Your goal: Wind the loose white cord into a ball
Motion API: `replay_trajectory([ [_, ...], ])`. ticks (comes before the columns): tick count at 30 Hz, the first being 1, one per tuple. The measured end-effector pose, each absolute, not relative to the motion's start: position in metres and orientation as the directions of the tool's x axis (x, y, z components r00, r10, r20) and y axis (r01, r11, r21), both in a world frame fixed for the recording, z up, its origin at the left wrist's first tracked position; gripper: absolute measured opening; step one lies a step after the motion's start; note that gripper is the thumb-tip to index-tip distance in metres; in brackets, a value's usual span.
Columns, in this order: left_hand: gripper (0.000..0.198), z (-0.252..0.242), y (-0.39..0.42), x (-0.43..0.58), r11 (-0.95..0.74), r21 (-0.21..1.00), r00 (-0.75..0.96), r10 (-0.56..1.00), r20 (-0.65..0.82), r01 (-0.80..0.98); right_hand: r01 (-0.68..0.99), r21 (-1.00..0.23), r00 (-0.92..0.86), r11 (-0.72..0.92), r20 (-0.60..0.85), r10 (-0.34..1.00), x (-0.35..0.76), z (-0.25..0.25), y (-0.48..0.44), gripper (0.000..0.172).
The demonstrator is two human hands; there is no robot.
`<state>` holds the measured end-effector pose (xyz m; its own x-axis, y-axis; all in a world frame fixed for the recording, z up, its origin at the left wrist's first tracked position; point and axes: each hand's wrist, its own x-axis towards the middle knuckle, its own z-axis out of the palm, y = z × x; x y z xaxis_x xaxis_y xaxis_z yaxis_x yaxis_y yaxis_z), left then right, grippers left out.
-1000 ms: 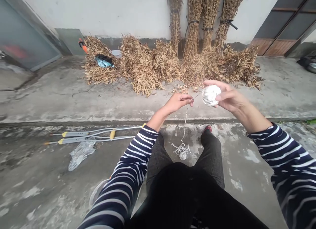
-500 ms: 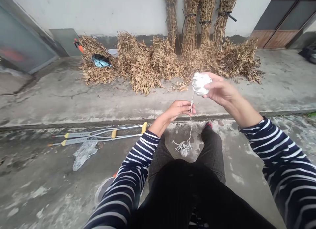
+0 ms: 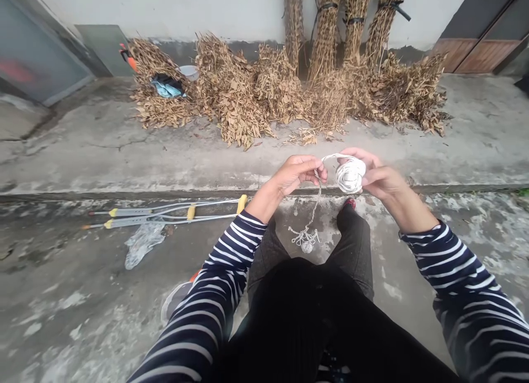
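My right hand (image 3: 378,176) grips a white ball of string (image 3: 350,174) with fingers wrapped round it. A short loop of string runs from the ball to my left hand (image 3: 298,173), which pinches the white string (image 3: 316,202) between thumb and fingers. From there the string hangs down to a small tangled heap (image 3: 305,239) on the concrete between my knees. Both arms wear dark sleeves with white stripes.
A pair of metal crutches (image 3: 165,213) with yellow parts lies on the ground to the left, beside a clear plastic bag (image 3: 140,244). Piles and tied bundles of dry brown stalks (image 3: 289,85) line the far wall. A low concrete step (image 3: 124,193) crosses ahead.
My right hand has come down with the ball, level with and close to my left hand. A loop of string now arches between them. The left hand stayed about where it was.
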<state>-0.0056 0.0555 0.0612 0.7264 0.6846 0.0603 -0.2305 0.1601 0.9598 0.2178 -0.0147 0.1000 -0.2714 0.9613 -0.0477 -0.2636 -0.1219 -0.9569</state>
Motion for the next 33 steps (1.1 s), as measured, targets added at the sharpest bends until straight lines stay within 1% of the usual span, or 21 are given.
replay_trajectory([
  [5, 0.036, 0.061, 0.056, -0.012, 0.18, 0.956, 0.698, 0.715, 0.036, -0.233, -0.242, -0.962, -0.306, -0.129, -0.05, 0.951, 0.219, 0.085, -0.02, 0.063],
  [9, 0.042, 0.061, 0.054, -0.014, 0.183, 0.953, 0.629, 0.777, 0.009, -0.24, -0.202, -0.975, -0.322, -0.089, -0.02, 0.947, 0.215, 0.077, -0.02, 0.063],
  [13, 0.046, 0.057, 0.055, -0.018, 0.173, 0.961, 0.596, 0.803, -0.01, -0.217, -0.174, -0.981, -0.305, -0.087, -0.03, 0.952, 0.216, 0.073, -0.02, 0.066],
  [17, 0.049, 0.048, 0.056, -0.023, 0.241, 0.948, 0.664, 0.746, -0.045, -0.207, -0.157, -0.985, -0.322, -0.07, -0.016, 0.946, 0.219, 0.072, -0.022, 0.069],
  [19, 0.051, 0.042, 0.056, -0.024, 0.261, 0.952, 0.693, 0.717, -0.078, -0.162, -0.152, -0.987, -0.333, -0.054, -0.001, 0.943, 0.218, 0.072, -0.024, 0.068],
  [23, 0.051, 0.033, 0.055, -0.023, 0.2, 0.979, 0.767, 0.623, -0.151, 0.03, -0.145, -0.985, -0.31, -0.096, -0.047, 0.949, 0.212, 0.072, -0.025, 0.052],
  [25, 0.049, 0.032, 0.053, -0.023, 0.158, 0.982, 0.804, 0.568, -0.177, 0.104, -0.177, -0.974, -0.283, -0.139, -0.085, 0.955, 0.209, 0.07, -0.025, 0.047],
  [27, 0.044, 0.032, 0.05, -0.022, 0.143, 0.985, 0.812, 0.561, -0.162, 0.098, -0.243, -0.958, -0.239, -0.151, -0.092, 0.967, 0.207, 0.069, -0.024, 0.046],
  [30, 0.041, 0.034, 0.046, -0.02, 0.136, 0.99, 0.764, 0.641, -0.071, -0.021, -0.334, -0.932, -0.178, -0.142, -0.085, 0.98, 0.206, 0.067, -0.021, 0.045],
  [33, 0.032, 0.035, 0.043, -0.015, 0.085, 0.993, 0.704, 0.71, 0.0, -0.086, -0.364, -0.919, -0.192, -0.149, -0.083, 0.978, 0.207, 0.064, -0.02, 0.045],
])
